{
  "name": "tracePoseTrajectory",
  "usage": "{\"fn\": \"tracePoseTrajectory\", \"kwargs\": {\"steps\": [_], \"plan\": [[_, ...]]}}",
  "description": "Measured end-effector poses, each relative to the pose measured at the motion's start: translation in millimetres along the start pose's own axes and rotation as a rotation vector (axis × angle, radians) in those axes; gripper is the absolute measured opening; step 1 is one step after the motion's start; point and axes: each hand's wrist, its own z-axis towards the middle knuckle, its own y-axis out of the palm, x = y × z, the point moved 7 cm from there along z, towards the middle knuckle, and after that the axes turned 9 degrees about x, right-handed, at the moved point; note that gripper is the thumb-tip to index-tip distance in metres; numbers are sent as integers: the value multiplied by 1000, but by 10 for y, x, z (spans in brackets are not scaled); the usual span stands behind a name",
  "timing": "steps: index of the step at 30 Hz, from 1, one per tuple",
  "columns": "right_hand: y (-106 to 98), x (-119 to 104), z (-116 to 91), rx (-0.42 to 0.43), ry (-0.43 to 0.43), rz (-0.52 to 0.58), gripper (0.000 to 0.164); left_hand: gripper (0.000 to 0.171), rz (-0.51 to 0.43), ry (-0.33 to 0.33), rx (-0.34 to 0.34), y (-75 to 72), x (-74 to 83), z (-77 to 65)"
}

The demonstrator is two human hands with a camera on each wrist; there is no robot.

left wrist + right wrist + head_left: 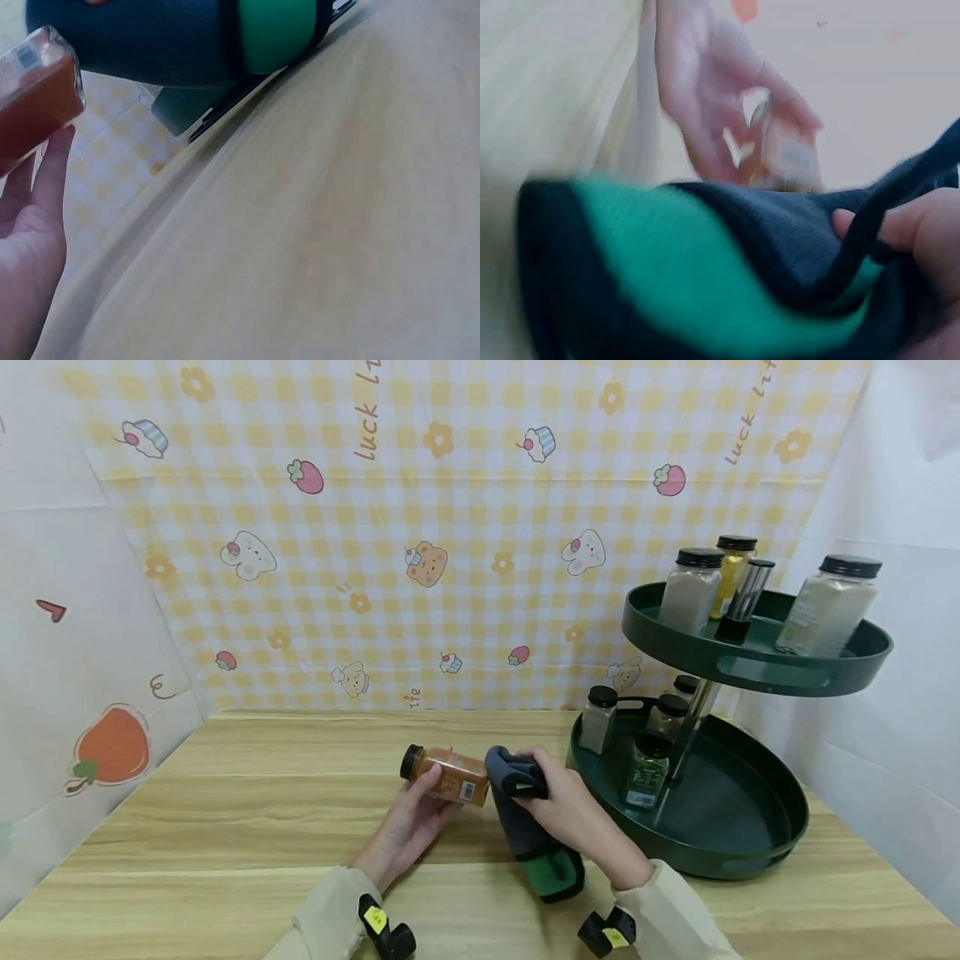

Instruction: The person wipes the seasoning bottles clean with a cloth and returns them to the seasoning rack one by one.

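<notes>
My left hand [413, 820] grips a spice jar [453, 776] of orange-brown powder with a black lid, tilted on its side above the table. The jar's base points right, toward the cloth. In my right hand [567, 802] a folded grey and green cloth [525, 827] with dark edging is pinched near its top, and its lower part hangs down. The cloth is beside the jar's base in the head view; whether they touch I cannot tell. In the right wrist view the cloth [682, 262] fills the foreground, with the jar [784, 154] behind it.
A dark green two-tier turntable rack [720, 852] stands at the right. Several black-lidded jars [828, 606] and a silver cylinder [750, 593] are on its upper tier; more jars [647, 772] are on the lower. A wooden table [247, 802] lies beneath, with a checked curtain [480, 527] behind.
</notes>
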Motion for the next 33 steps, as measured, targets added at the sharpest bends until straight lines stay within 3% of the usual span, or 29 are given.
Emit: {"fn": "tracePoseTrajectory", "kwargs": {"steps": [3,9,17,22,26,33], "plan": [[45,-38,-23,7,31,70,41,51,-4,9,-2,10,4,7],[77,-45,-48,55,77,97,44,56,53,48,-29,55,-3,-9],[85,-7,-40,93,80,156,40,54,90,129,36,92,31,-26],[102,54,-33,99,146,276,39,52,67,182,68,156,114,-52],[149,120,-28,92,203,348,37,52,55,197,55,226,156,-82],[216,229,-22,71,285,355,40,50,80,200,26,299,154,-109]]}}
